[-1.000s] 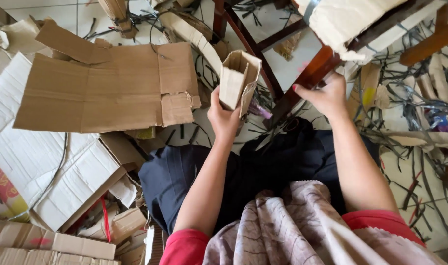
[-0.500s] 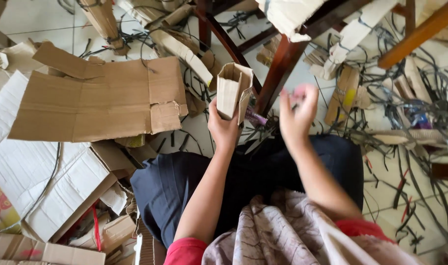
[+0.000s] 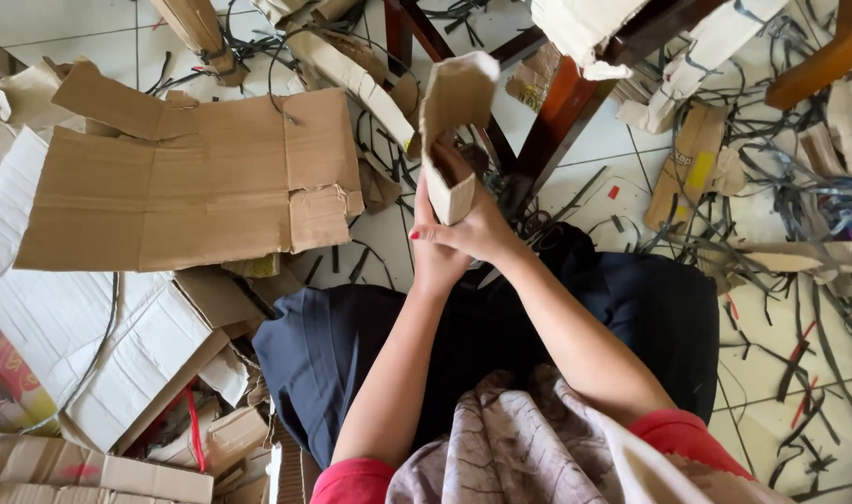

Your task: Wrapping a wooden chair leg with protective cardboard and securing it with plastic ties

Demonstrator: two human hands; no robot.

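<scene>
Nearest: lap in dark cloth (image 3: 500,327) under a pale patterned fabric (image 3: 538,448), red sleeves at the lower edge. Left hand (image 3: 432,250) and right hand (image 3: 477,229), fingers curled shut together around the lower end of a small folded cardboard piece (image 3: 454,121), held upright above the knees; brown corrugated, thin-walled, upper flap bent over and soft-edged. Risk, as judged: the overlapping grip could crush the flutes or tear the flap at its crease, or the piece could slip onto the littered floor. Left: large flattened carton (image 3: 192,182), matte brown, ragged notch. Beyond: dark glossy wooden chair leg (image 3: 547,131), tangled black strapping (image 3: 790,215), pale glazed floor tiles (image 3: 62,19).
</scene>
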